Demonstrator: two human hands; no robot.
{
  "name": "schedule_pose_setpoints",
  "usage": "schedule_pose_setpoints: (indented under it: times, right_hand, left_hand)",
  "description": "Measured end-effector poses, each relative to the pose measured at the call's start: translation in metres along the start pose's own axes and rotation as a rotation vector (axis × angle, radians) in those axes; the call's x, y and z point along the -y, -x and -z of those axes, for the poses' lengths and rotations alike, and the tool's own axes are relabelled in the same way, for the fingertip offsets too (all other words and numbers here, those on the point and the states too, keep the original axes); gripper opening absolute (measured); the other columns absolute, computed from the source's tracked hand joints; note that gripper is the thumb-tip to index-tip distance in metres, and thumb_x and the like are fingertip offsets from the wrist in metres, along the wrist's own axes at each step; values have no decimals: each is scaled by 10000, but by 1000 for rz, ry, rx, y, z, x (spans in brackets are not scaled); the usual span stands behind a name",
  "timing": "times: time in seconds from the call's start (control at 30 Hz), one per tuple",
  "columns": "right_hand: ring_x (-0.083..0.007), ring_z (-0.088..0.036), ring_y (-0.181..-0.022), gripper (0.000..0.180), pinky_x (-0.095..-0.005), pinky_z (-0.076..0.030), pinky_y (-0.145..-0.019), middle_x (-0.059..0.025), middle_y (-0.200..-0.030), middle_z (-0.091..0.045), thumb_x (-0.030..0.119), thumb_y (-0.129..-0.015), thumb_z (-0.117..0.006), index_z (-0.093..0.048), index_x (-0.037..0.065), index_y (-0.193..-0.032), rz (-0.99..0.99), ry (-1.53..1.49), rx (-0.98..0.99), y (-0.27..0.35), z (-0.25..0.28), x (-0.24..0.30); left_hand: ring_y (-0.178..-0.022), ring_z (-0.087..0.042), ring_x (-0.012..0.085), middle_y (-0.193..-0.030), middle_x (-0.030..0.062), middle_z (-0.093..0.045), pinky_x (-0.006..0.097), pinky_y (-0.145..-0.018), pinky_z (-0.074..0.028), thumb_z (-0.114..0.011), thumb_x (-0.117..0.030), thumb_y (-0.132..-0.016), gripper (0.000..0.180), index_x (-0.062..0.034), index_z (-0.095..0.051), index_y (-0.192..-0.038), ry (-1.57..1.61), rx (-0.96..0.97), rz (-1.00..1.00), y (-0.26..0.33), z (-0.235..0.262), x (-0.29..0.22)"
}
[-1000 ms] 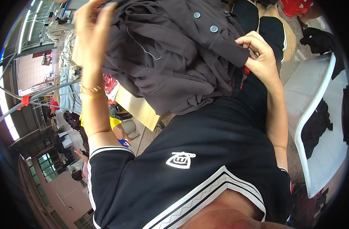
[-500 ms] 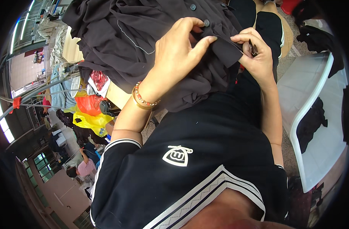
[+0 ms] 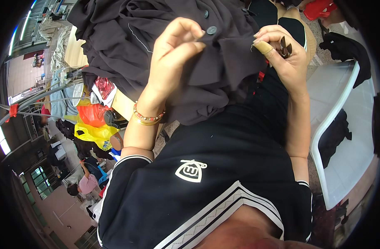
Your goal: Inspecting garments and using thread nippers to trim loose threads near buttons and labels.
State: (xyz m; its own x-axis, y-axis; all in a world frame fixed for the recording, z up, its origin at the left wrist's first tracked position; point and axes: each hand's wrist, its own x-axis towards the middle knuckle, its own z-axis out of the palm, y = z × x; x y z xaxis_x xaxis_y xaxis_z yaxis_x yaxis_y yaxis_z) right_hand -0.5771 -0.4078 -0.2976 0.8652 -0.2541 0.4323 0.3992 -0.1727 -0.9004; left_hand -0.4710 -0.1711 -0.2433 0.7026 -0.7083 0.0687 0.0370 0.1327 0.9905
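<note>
Up over the lap, the left hand pinches the dark cloth shirt by its round grey button, holding it flat; the right hand grips small dark snips.

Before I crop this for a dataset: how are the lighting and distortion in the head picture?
Head view: soft, even daylight and no harsh glare; left hand, right hand and dark garment are sharp at the centre; the fisheye bends the white plastic chair near the rim; the corners are black.
</note>
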Motion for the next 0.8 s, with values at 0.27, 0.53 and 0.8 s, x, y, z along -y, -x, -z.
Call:
schedule_pose_setpoints:
  times: [0.27,0.53,0.8]
  right_hand:
    - [-207,-660,-712,570,-318,-530,-616,-49,-1081,-636,231,-633,-904,-665,107,-1136,68,459,104,11,-43,23]
    - [-116,-654,-817,132,-211,-484,-684,-65,-941,-708,-8,-831,-760,-728,-3,-959,118,247,34,0,-6,14]
    - [-44,-611,-879,105,-188,-465,-754,1,-934,-680,48,-951,-666,-666,-18,-1033,-88,-70,160,-11,9,36]
  left_hand:
    - [-1079,-537,137,-1123,51,-597,260,-987,-391,-553,-6,-909,268,-6,-567,-1177,-424,-88,-118,-6,-18,-26]
    - [-1030,-621,220,-1033,90,-605,301,-913,-479,-656,73,-729,344,3,-648,-1065,-1068,111,-361,-16,2,-46]
    - [-882,-657,260,-950,30,-666,341,-719,-530,-779,-114,-774,210,-84,-696,-965,-1225,49,-669,-21,3,-28]
